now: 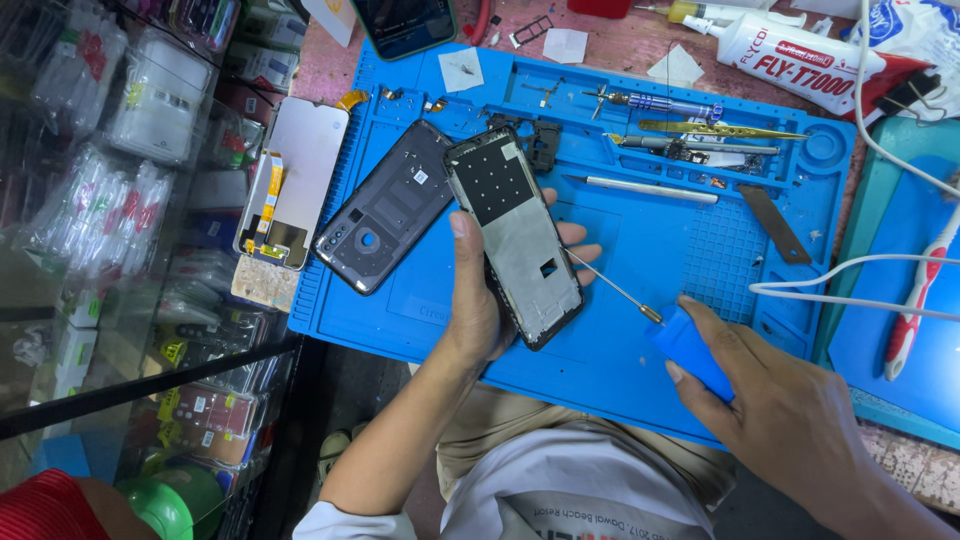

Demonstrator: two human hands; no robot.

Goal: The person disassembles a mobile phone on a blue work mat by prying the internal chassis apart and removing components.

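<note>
head view: left hand [480, 300] fingers clamp phone frame [515, 235]; right hand [790, 420] fingers clamp blue-handled screwdriver [690, 350]; back cover [385, 210] beside.

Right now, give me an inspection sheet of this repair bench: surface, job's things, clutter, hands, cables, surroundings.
Surface: blue repair mat on a worn reddish bench.
Job's things: phone frame, opened, tilted; blue-handled screwdriver, tip at the frame's edge.
Clutter: dark back cover, detached screen, tweezers, glue tube, toothbrush.
Hands: left hand grips the frame; right hand holds the screwdriver.
Cables: white cable crosses the mat's right edge.
Surroundings: glass showcase of packaged accessories at left.
</note>
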